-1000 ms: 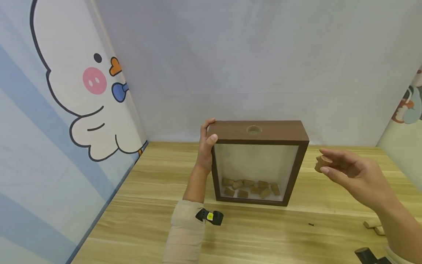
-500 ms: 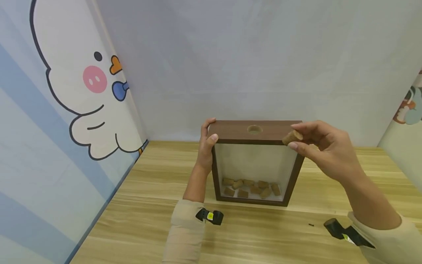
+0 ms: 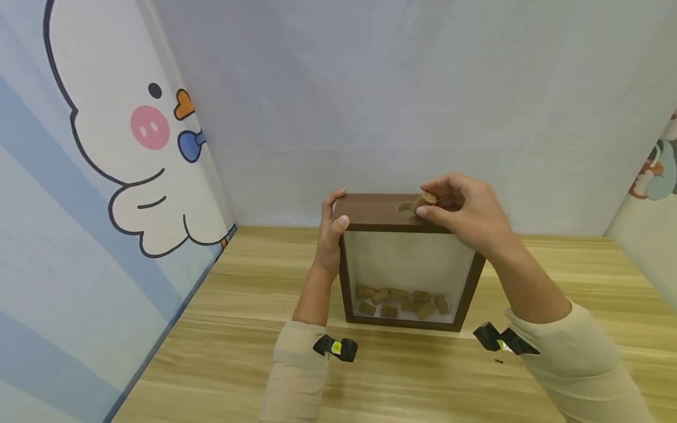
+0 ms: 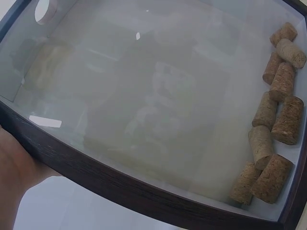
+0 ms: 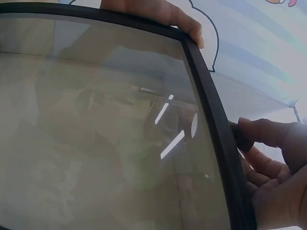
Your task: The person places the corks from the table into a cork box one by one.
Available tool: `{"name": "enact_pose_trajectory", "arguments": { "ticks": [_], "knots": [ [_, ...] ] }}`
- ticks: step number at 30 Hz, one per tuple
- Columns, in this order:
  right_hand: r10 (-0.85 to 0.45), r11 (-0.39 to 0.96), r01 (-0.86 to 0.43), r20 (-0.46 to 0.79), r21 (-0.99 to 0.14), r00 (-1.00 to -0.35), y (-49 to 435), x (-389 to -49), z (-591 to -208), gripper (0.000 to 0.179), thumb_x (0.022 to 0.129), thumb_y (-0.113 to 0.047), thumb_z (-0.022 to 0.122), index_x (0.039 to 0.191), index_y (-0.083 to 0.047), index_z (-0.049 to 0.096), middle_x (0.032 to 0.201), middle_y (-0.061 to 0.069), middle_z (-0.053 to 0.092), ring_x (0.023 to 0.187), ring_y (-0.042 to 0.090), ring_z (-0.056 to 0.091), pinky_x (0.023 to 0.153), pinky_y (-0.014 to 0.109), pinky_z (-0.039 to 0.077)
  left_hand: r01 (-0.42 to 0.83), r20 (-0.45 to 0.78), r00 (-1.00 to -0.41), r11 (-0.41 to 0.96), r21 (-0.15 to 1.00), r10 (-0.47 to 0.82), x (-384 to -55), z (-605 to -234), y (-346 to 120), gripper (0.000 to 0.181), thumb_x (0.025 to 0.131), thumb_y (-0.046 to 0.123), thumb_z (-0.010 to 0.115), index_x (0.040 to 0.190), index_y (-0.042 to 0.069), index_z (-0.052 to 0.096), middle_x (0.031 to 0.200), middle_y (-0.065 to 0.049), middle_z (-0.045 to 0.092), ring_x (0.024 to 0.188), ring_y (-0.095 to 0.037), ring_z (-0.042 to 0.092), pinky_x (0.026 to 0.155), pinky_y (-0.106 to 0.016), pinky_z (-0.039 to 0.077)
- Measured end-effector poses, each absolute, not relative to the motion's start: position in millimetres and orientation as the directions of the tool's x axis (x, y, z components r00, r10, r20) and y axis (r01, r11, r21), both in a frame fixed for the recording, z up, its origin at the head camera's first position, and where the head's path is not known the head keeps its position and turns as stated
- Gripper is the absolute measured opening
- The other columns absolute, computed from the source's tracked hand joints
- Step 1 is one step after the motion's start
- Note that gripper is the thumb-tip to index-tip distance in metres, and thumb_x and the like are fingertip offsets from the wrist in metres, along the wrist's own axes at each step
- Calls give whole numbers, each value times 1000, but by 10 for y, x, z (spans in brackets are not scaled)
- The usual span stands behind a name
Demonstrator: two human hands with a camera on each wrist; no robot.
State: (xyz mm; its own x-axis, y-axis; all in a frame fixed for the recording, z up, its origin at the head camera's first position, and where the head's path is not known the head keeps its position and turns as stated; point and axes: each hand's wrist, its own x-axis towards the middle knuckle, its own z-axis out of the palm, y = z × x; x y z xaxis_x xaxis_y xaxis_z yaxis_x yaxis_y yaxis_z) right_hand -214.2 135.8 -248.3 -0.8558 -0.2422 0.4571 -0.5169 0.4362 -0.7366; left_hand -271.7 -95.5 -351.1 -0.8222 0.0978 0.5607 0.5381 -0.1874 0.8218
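Note:
A dark brown box frame (image 3: 370, 207) with a clear front stands upright on the table, a round hole (image 3: 406, 208) in its top. My left hand (image 3: 331, 241) grips its upper left corner, thumb in front and fingers behind. Between thumb and fingers, my right hand (image 3: 471, 214) pinches a cork (image 3: 425, 200) just right of the hole, tilted. In the right wrist view that cork (image 5: 241, 136) looks dark beside the frame's edge. Several corks (image 4: 283, 120) lie along the bottom inside the box, seen through the front in the left wrist view.
The wood-grain table (image 3: 238, 352) spreads around the box. Behind it hangs a pale backdrop (image 3: 370, 106), and a cartoon-printed panel (image 3: 121, 176) stands at left. A tiny dark bit (image 3: 499, 361) lies on the table below the right wrist camera.
My right hand has moved left from beside the box, carrying the cork over its top to the hole's right edge. The left hand has stayed on the corner.

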Motion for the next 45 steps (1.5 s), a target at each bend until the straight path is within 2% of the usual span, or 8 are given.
{"name": "enact_pose_trajectory", "arguments": {
  "ticks": [7, 13, 19, 25, 30, 35, 39, 45],
  "knots": [
    [-200, 531, -457, 418, -713, -886, 1245, -2233, -2449, 32, 85, -14, 69, 111, 3, 61, 96, 15, 63, 79, 24, 61, 65, 26, 48, 554, 577, -811, -195, 809, 93, -2720, -3530, -955, 84, 76, 63, 53, 136, 9, 28, 144, -11, 21, 124, -23, 26, 98, -49, 19],
    [-208, 514, -505, 470, -694, -858, 1342, -2149, -2502, 45, 86, -22, 68, 124, -1, 55, 108, 15, 62, 87, 23, 61, 71, 29, 48, 551, 575, -813, -199, 810, 89, -2713, -3523, -933, 73, 79, 48, 49, 136, 8, 27, 144, -9, 20, 125, -24, 24, 99, -50, 18],
    [-219, 384, -769, 759, -511, -613, 1540, -1949, -2769, 42, 77, 8, 70, 118, 4, 58, 100, 14, 64, 84, 6, 60, 72, 15, 44, 554, 572, -817, -176, 814, 72, -2689, -3520, -946, 86, 77, 64, 52, 136, 7, 28, 146, -8, 17, 130, -24, 18, 100, -52, 15],
    [-203, 292, -885, 881, -362, -428, 1740, -1796, -3063, 41, 87, -21, 66, 105, 14, 59, 97, 4, 64, 83, 6, 60, 74, 16, 43, 560, 574, -815, -147, 816, 80, -2675, -3518, -949, 82, 78, 61, 51, 136, 7, 29, 148, -7, 13, 133, -24, 12, 100, -55, 13],
    [-260, 348, -868, 853, -355, -453, 1965, -1685, -3275, 50, 88, -33, 63, 105, 14, 59, 103, 4, 64, 85, 5, 60, 76, 15, 42, 550, 566, -819, -156, 821, 92, -2688, -3521, -937, 77, 80, 56, 49, 136, 8, 29, 148, -6, 14, 132, -23, 14, 100, -55, 14],
    [-324, 361, -833, 781, -420, -534, 2276, -1609, -3441, 34, 81, -8, 72, 107, 11, 60, 103, 3, 64, 86, 8, 59, 78, 15, 41, 548, 564, -820, -157, 822, 95, -2704, -3518, -929, 79, 79, 59, 50, 137, 9, 28, 148, -4, 13, 134, -22, 12, 100, -54, 13],
    [-347, 417, -781, 713, -465, -609, 2500, -1527, -3533, 48, 67, 15, 74, 112, 6, 59, 104, 1, 63, 86, 8, 57, 79, 15, 40, 548, 565, -820, -156, 822, 94, -2698, -3508, -924, 84, 78, 64, 51, 137, 9, 28, 149, -4, 12, 134, -23, 11, 100, -55, 12],
    [-386, 483, -743, 649, -463, -656, 2721, -1424, -3645, 55, 62, 19, 73, 113, 3, 59, 107, -3, 62, 86, 5, 58, 79, 13, 40, 548, 562, -822, -147, 824, 88, -2689, -3502, -934, 82, 78, 63, 50, 137, 9, 28, 148, -5, 12, 133, -24, 11, 100, -55, 11]
  ]
}}
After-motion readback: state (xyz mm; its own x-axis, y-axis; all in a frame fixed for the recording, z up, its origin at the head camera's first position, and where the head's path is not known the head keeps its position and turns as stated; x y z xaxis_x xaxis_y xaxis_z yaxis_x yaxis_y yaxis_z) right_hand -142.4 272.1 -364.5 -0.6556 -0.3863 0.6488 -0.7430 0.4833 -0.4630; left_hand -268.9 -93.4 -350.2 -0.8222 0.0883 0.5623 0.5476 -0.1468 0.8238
